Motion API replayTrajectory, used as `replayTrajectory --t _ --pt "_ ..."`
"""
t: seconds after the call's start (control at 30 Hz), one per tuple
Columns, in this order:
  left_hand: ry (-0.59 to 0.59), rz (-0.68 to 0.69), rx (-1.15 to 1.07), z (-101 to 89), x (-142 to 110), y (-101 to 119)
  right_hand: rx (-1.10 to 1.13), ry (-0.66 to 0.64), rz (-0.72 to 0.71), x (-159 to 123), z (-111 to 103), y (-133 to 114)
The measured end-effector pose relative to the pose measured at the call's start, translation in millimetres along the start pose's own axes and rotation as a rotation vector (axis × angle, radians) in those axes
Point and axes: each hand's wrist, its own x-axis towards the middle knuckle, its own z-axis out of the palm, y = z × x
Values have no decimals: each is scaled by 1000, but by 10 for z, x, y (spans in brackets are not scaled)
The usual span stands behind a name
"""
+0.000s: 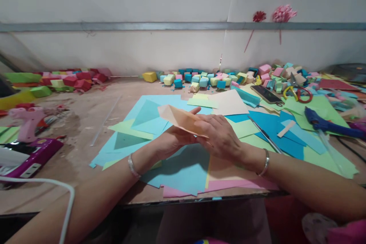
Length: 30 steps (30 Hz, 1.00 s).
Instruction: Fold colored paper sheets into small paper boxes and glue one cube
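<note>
Peach paper (pixel 181 118): one folded piece, held above the sheets near the front middle of the table (pixel 82 122).
Hands: brought together on that paper, left hand (pixel 175 137) beneath, right hand (pixel 221 133) over it; hidden fingertips, I cannot tell.
Underlay: blue sheets (pixel 183 167), loose and overlapping, below both hands.
Risk, fold: I judge uneven pressure between the palms could skew or crush it.
Risk, sheets: a dragging wrist could shift the loose layers.
Risk, cable: the white cable (pixel 70 198) crosses my view of the left forearm; a snag seems possible if it touches.
Edge: the front rim runs just below the sheets; pink paper (pixel 174 191) lies along it.
Room, left: bare tabletop, before the pink glue gun (pixel 28 120).
Room, right: tighter, I judge; metallic pen-like tool (pixel 265 134), blue glue gun (pixel 328 124), scissors (pixel 299 93).
</note>
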Motion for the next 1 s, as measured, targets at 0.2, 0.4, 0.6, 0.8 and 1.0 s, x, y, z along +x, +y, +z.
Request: replayTrajectory --t 0.2,0.4,0.6,0.8,1.0 --pt "-133 -29 22 -86 19 -4 147 32 67 8 -52 -14" --pt "-216 -145 13 -185 12 40 614 64 549 56 -124 19" --pt "-279 -219 23 -132 -12 -23 640 115 705 102 -136 20" --pt "-229 -221 6 -146 -9 -83 482 62 711 96 -122 39" --pt "-122 -228 -33 -95 -1 -52 348 33 675 94 -94 64"
